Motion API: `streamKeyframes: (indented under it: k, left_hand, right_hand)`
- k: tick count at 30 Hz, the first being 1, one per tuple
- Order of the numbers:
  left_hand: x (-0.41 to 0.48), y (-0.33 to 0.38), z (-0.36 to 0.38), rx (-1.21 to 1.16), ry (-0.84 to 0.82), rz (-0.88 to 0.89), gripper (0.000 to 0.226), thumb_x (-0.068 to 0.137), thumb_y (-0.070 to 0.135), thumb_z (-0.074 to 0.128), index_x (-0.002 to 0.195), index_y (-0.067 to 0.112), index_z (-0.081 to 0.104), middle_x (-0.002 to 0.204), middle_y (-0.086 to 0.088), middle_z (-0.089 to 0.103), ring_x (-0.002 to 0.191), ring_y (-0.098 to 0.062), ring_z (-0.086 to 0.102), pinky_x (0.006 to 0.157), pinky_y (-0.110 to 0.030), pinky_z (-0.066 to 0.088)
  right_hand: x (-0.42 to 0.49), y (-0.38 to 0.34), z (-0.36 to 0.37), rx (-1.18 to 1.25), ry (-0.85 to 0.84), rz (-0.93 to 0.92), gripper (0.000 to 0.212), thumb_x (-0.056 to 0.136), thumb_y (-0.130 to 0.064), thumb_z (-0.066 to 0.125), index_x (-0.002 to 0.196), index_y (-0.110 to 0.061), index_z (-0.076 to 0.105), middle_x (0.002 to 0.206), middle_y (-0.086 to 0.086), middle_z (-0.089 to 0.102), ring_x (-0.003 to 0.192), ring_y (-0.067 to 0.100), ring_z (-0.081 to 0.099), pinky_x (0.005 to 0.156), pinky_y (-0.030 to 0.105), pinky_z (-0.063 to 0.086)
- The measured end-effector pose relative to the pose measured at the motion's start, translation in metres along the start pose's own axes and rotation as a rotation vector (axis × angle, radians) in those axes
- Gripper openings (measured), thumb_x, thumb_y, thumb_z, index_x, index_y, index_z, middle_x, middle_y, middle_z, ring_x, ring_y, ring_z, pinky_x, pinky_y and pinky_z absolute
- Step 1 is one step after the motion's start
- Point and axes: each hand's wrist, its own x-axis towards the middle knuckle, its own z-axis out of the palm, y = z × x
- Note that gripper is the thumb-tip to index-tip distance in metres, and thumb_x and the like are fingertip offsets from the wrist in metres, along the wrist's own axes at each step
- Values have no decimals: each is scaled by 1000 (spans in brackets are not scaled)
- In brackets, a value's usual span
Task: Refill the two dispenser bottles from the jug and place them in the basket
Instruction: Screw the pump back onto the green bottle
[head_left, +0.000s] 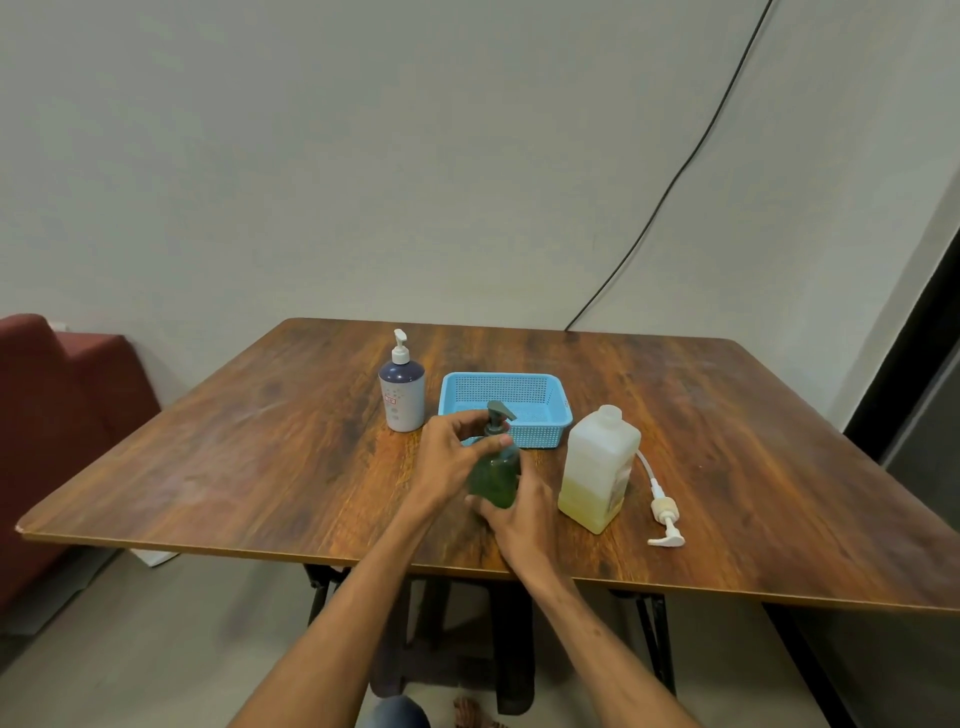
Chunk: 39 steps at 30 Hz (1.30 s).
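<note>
A dark green dispenser bottle (496, 475) stands near the middle of the wooden table (260, 457). My right hand (517, 514) grips its body from the front. My left hand (452, 457) pinches its pump collar with thumb and fingers. Behind it sits an empty blue basket (545, 410). A white and navy dispenser bottle (401, 392) with a white pump stands left of the basket. To the right stands an open translucent jug (597, 467), about a third full of yellow liquid. The jug's white pump (665, 512) lies on the table beside it.
The table's front edge runs just under my forearms. A red sofa (62, 415) sits at the far left. A black cable (675, 176) hangs down the wall behind the table.
</note>
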Motion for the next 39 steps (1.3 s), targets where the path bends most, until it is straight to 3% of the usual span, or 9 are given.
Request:
streamKeyframes:
  k: [6,12,18,21,24,28,33,39]
  left_hand:
    - [-16,1,19,-7,196,50,37,77,13,81,113,14,71,110,6,72,99,-1,68,85,-18,55]
    - [-5,-5,7,9,47,25,35,83,14,76,117,9,71,116,1,72,109,-10,67,93,-36,57]
    - [-4,-9,2,20,2,9,46,79,21,80,122,11,67,118,2,71,110,-10,66,96,-41,55]
    - [-5,-8,-2,-10,-48,-24,63,74,28,85,131,20,60,127,5,66,118,-9,62,101,-36,52]
    - [-7,-5,-11,-93,-60,-45,68,74,20,85,136,21,56,131,4,63,122,-6,59,99,-26,50]
    - [-10,-3,-26,-199,-14,-69,59,79,16,80,134,15,58,129,0,65,118,-10,62,97,-29,53]
    - [1,3,-45,-219,58,-53,42,88,17,71,128,11,62,125,0,67,112,-8,65,85,-20,55]
    - [25,3,-55,-179,156,-44,31,89,21,70,119,12,67,117,2,70,106,-9,68,85,-21,56]
  right_hand:
    - [1,0,1,-3,7,10,77,72,-43,84,136,-38,41,124,-12,62,114,8,59,90,38,58]
    - [-2,-1,1,-7,18,0,84,69,-48,84,139,-40,37,124,-12,60,115,10,58,91,37,57]
    - [-6,-6,0,-5,19,-1,86,68,-46,85,139,-36,38,126,-10,59,116,10,56,96,39,54]
    - [-5,-9,-6,12,1,-8,86,67,-43,85,139,-33,39,128,-9,58,118,10,55,99,39,52]
    - [-2,-15,-12,43,-16,-9,78,70,-36,84,136,-33,43,126,-13,57,117,6,53,99,32,50]
    - [4,-22,-19,29,0,-14,72,64,-40,89,125,-31,52,111,-16,57,105,6,58,87,25,54]
    - [18,-42,-18,12,92,-16,73,59,-53,88,120,-32,54,118,-10,63,102,7,60,82,25,57]
    - [53,-72,-15,70,134,-7,70,65,-42,89,123,-23,55,121,-2,63,105,11,58,82,18,45]
